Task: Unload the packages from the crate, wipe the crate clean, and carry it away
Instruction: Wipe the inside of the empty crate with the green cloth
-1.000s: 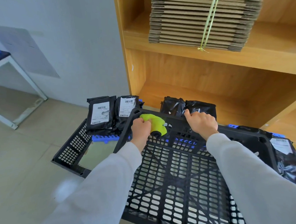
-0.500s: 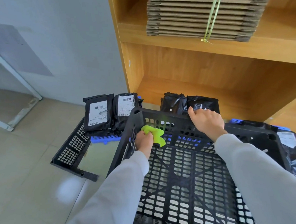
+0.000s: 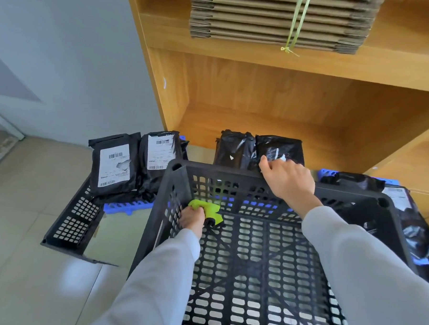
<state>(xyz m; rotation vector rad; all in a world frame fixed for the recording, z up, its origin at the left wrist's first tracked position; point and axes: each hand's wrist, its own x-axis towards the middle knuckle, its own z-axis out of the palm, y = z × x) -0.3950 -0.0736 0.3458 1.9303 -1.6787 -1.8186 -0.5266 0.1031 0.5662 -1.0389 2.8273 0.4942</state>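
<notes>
A black perforated crate [image 3: 235, 174] stands in front of me with nothing inside but my hand and cloth. My left hand [image 3: 193, 219] grips a lime-green cloth [image 3: 207, 209] low in the crate's far left corner, against the wall. My right hand [image 3: 285, 181] holds the crate's far rim, fingers curled over it. Black packages with white labels [image 3: 115, 165] lean on a flat crate to the left. More black packages [image 3: 259, 149] stand behind the far rim, and others [image 3: 409, 217] lie to the right.
A folded-down black crate [image 3: 71, 227] with blue parts [image 3: 129, 205] lies on the tiled floor at the left. A wooden shelf unit [image 3: 261, 95] rises behind, holding a tied bundle of flat cardboard [image 3: 278, 16]. A grey wall stands at the left.
My left hand with the cloth has moved from the crate's far rim down the inside wall to the bottom corner. My right hand has kept its hold on the far rim.
</notes>
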